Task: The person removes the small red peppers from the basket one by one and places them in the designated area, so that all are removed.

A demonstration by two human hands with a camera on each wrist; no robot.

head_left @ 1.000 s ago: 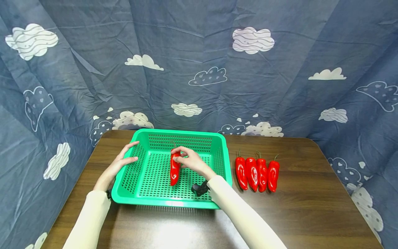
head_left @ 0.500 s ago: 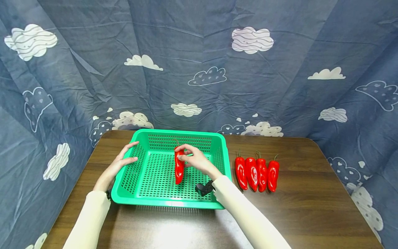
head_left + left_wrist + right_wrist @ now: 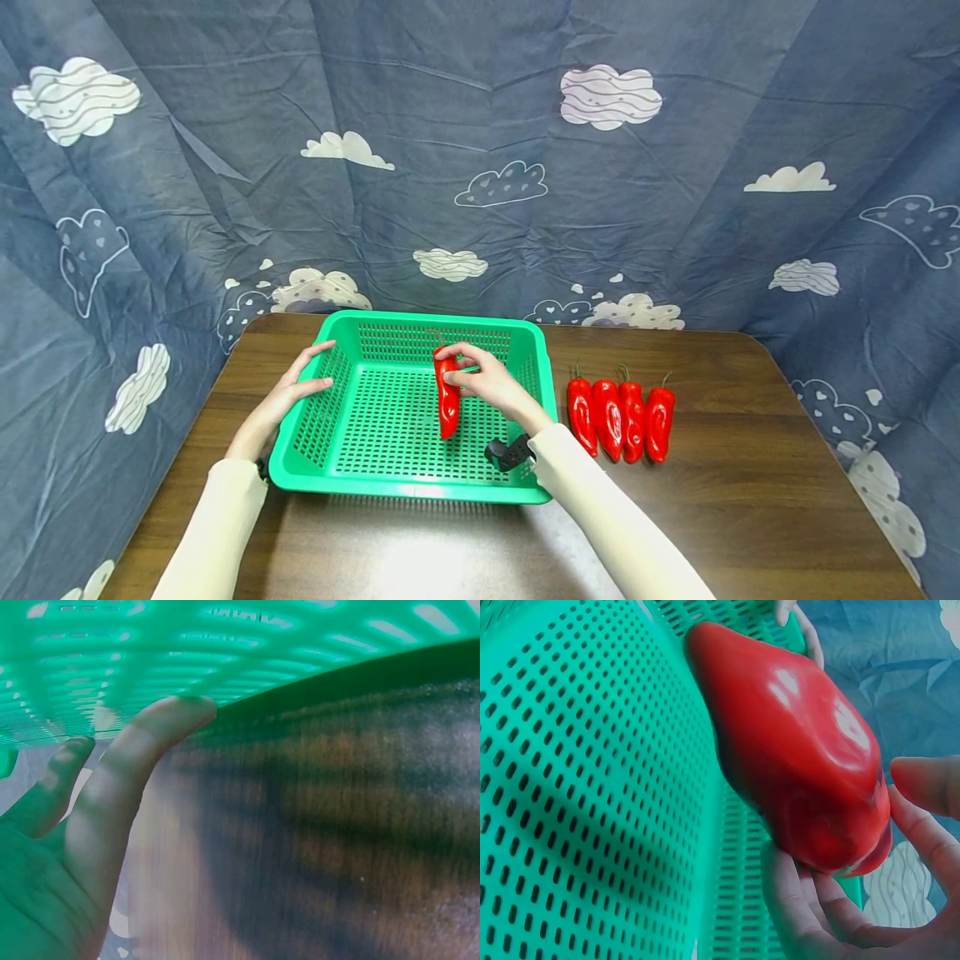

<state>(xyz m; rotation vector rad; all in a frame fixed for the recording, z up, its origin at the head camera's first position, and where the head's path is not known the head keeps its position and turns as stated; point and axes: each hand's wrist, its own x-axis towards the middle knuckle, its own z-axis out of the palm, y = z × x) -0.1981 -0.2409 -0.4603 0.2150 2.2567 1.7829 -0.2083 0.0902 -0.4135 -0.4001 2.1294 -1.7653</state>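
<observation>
A long red pepper (image 3: 447, 400) with a thin stem hangs inside the green plastic basket (image 3: 352, 490), tip toward the front. My right hand (image 3: 491, 385) pinches its upper part between thumb and fingers. In the right wrist view the pepper (image 3: 795, 742) appears above the perforated basket floor. At the basket's left side, my left hand (image 3: 277, 402) touches the wall and rim with fairly straight, spread fingers. The left wrist view has this hand (image 3: 105, 810) against the outside of the green wall. Several more red peppers (image 3: 632, 421) lie side by side right of the basket.
The brown wooden table (image 3: 750, 492) carries the basket and peppers. Behind it hangs a blue curtain (image 3: 420, 208) with white clouds. A black wrist camera (image 3: 508, 454) on the right wrist hangs over the basket near its front right.
My right hand has moved to the right and slightly back with the red pepper in its grip. The left hand, the basket and the peppers on the table have stayed in place.
</observation>
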